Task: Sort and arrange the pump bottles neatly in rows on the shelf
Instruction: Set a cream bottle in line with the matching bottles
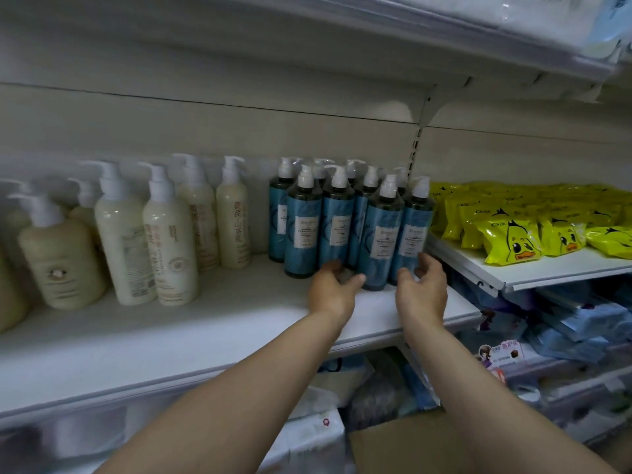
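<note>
As both hands reach the blue group, findings:
Blue bottles: upright cluster at right end of shelf, rows ragged.
Handling: likely full, heavy, rigid; film wrap looks slick. Grip low on body, not pump.
Left hand: fingers curled at a bottle base; contact unclear.
Right hand: fingers loosely spread, just beside front-right bottle.
Cream bottles: left, upright, opaque.
Yellow packs: next shelf, sealed.

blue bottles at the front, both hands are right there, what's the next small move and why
Probably close both hands on the front two blue bottles and slide them back level with their neighbours: they stand nearer the shelf edge than the rest, and the fingers look loosely curled at their bases.
</note>
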